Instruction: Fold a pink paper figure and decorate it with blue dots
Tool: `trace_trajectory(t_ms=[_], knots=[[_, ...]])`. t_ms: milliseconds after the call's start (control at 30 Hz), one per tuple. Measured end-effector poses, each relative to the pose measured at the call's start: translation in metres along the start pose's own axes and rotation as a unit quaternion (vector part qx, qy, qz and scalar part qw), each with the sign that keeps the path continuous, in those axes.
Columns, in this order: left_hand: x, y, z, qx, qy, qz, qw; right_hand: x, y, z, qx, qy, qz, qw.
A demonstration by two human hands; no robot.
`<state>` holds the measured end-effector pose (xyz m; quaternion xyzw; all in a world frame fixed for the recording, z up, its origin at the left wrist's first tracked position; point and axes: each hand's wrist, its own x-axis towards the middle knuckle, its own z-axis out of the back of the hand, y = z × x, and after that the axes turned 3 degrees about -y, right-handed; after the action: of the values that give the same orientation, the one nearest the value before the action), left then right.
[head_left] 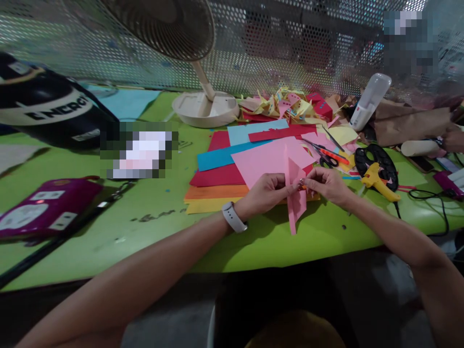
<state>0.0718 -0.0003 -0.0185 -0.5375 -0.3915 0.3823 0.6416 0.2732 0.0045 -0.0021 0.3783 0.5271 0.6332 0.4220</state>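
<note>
A folded piece of pink paper (298,209) is held upright above the table's front edge. My left hand (266,193), with a pale watch band at the wrist, pinches it from the left. From the right, my right hand (324,186) grips its edge, fingertips and thumb closed together close to the left thumb. Behind the hands lies a large pink sheet (264,159) on a pile of coloured paper, with a blue strip (221,158), red sheets (206,176) and orange and yellow sheets (206,193).
A yellow glue gun (380,181) leans on a black round tray (386,162) at right, near scissors (326,157). Paper scraps (286,104) heap at the back beside a fan base (206,111). A purple power strip (47,208) and black bag (47,106) occupy the left.
</note>
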Motion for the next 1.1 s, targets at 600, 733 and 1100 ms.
trace_trajectory(t_ms=[600, 733, 1100], knots=[[0.001, -0.005, -0.001, -0.050, 0.012, 0.022, 0.998, 0.002, -0.004, 0.001, 0.016, -0.001, 0.008, 1.000], [0.001, -0.004, 0.000, -0.061, 0.025, 0.032, 0.997, 0.003, -0.004, 0.002, 0.017, 0.003, 0.004, 1.000], [0.000, -0.010, 0.002, -0.102, 0.032, 0.071, 0.992, 0.004, -0.004, 0.005, 0.013, -0.039, 0.013, 0.999]])
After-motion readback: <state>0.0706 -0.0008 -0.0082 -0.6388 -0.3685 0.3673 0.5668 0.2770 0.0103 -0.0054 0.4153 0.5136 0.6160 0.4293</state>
